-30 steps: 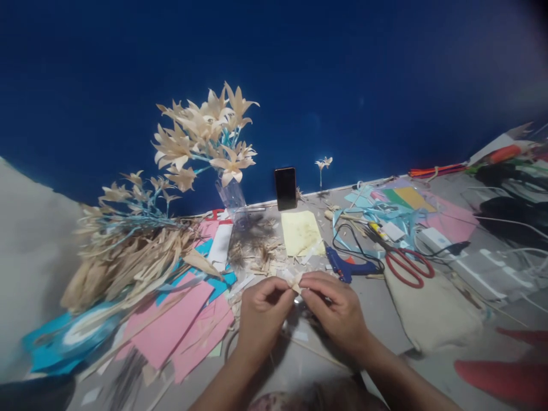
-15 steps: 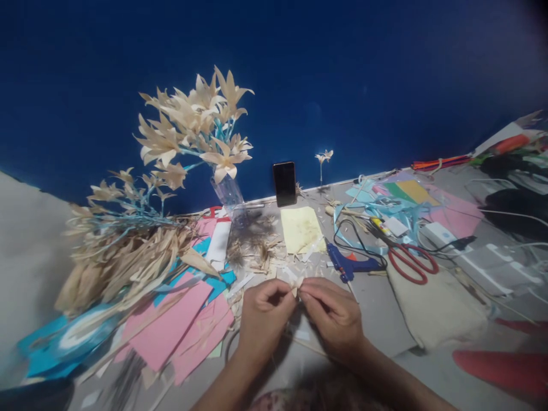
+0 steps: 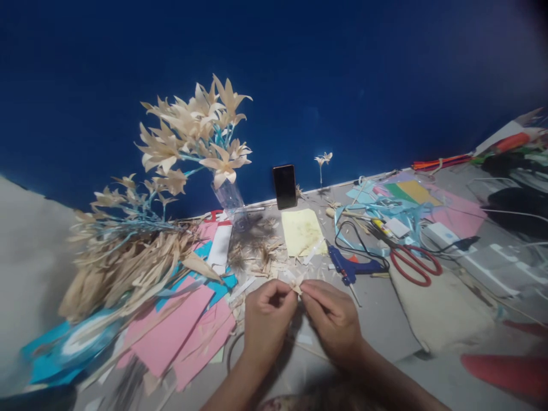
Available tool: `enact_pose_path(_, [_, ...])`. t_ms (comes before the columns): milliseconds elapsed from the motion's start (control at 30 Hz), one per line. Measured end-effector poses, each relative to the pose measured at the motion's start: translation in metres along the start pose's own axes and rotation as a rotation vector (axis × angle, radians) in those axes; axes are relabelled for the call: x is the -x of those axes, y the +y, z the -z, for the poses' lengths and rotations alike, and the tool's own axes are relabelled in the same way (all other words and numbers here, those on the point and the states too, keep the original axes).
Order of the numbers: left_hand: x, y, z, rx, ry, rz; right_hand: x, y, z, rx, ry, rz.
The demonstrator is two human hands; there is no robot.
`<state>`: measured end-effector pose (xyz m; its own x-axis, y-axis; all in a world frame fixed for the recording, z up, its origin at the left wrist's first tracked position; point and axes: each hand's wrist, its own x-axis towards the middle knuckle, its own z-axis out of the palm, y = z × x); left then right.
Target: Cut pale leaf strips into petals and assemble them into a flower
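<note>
Facing blue wall (image 3: 274,68), pinched pale flower piece (image 3: 296,287) in clamped grip of left hand (image 3: 268,317) and right hand (image 3: 336,322); risked tearing it through uneven pulling.

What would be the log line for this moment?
left hand: pinching pale piece | right hand: fingers at same piece | glue gun: lying on table

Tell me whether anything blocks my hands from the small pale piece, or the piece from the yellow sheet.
Nothing visible blocks the left hand or right hand; both pinch the pale piece. Toward the yellow sheet I see only flat, loose scraps.
</note>
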<state>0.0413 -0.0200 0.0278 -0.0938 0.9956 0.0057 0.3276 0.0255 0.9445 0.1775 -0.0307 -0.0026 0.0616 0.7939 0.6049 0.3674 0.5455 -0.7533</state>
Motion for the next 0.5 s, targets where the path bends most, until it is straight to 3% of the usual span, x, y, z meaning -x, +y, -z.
enact_pose_path(167, [0.001, -0.002, -0.002, 0.037, 0.016, 0.044, 0.003, 0.001, 0.000, 0.025, 0.015, 0.060])
enact_pose_path(333, [0.001, -0.001, -0.003, -0.005, 0.042, -0.050, -0.006, -0.007, 0.004, -0.086, -0.014, -0.244])
enact_pose_path(500, [0.000, -0.001, -0.003, -0.058, 0.044, -0.128, -0.015, -0.009, 0.008, -0.166, -0.063, -0.355])
